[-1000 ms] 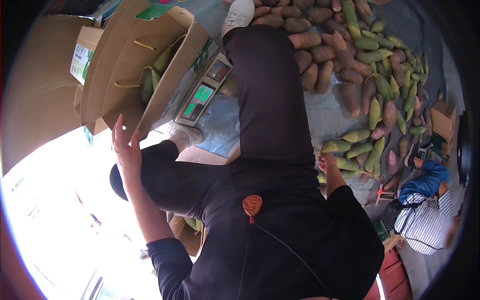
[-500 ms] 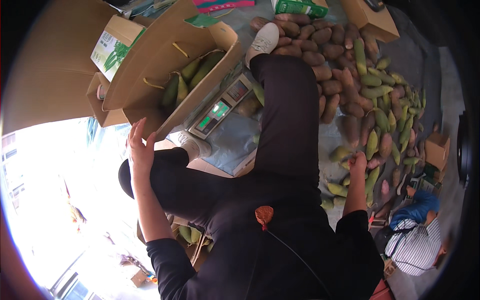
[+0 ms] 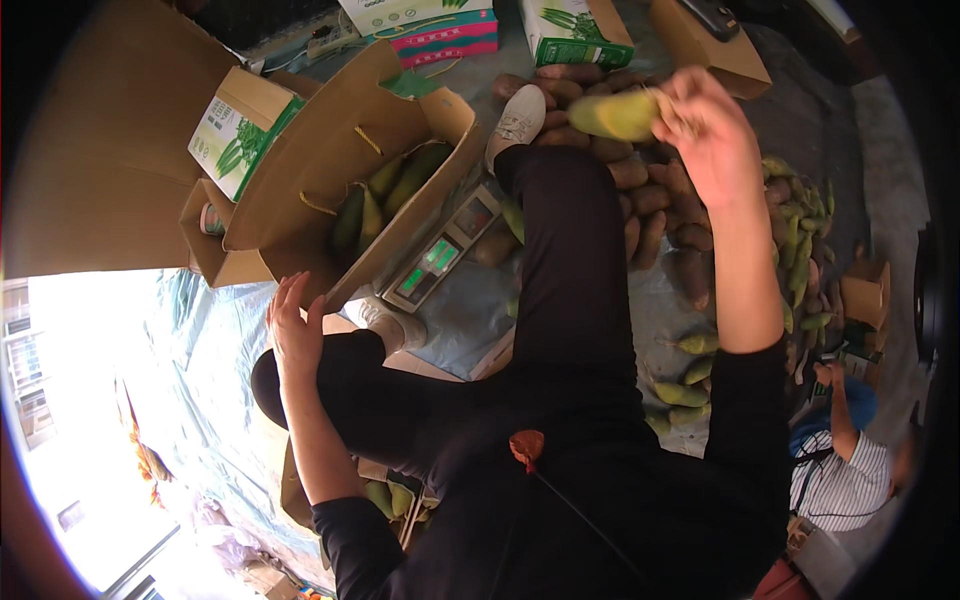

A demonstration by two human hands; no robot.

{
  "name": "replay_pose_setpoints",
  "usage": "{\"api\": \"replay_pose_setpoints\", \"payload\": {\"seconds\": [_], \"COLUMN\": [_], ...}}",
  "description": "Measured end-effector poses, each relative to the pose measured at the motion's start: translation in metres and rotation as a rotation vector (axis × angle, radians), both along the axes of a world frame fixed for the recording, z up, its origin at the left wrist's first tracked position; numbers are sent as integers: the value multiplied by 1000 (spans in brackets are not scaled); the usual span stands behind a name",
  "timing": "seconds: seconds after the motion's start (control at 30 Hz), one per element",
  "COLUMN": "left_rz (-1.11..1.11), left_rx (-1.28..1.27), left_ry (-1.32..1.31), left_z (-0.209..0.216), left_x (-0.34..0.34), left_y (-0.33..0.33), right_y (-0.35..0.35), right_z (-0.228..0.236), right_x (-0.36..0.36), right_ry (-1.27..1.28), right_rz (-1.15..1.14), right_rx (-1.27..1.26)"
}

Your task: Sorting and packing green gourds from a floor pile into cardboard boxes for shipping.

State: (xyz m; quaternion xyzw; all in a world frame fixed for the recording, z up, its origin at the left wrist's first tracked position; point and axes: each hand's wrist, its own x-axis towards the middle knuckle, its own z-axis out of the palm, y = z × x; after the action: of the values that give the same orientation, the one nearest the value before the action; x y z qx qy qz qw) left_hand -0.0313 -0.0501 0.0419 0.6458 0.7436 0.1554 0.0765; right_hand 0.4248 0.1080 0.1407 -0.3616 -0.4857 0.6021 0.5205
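Observation:
My right hand (image 3: 715, 130) is raised at the upper right, its fingers closed on the stem end of a green radish (image 3: 612, 115), which is blurred by motion. On the left, my left hand (image 3: 295, 325) has its fingers stretched out by the lower corner of an open cardboard box (image 3: 285, 190); whether it touches the box I cannot tell. Several green radishes (image 3: 372, 215) lie inside that box, beside yellow cord handles. The box rests on a digital scale (image 3: 440, 257) with a lit green display.
Brownish-red roots (image 3: 650, 200) and more green radishes (image 3: 795, 240) spread over the floor to the right. Printed cartons (image 3: 575, 35) stand at the back. Another box with green radishes (image 3: 385, 495) is by my left side. A person in a striped shirt (image 3: 840, 485) is at the lower right.
My right hand has swung up and forward from the pile at the right, lifting a green radish over the brownish roots. My left hand stays near the box's corner, its fingers extended.

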Motion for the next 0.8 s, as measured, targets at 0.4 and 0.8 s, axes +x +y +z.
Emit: {"api": "replay_pose_setpoints", "payload": {"seconds": [0.4,0.8], "left_rz": [-6,-53], "left_rx": [31,71], "left_ry": [-32,-57], "left_z": [1,-11], "left_x": [-2,-17], "left_y": [-2,-2], "right_y": [62,37], "right_z": [20,-2], "right_x": [-196,-148], "right_ry": [348,-410], "right_rz": [206,522], "right_rx": [-318,122]}}
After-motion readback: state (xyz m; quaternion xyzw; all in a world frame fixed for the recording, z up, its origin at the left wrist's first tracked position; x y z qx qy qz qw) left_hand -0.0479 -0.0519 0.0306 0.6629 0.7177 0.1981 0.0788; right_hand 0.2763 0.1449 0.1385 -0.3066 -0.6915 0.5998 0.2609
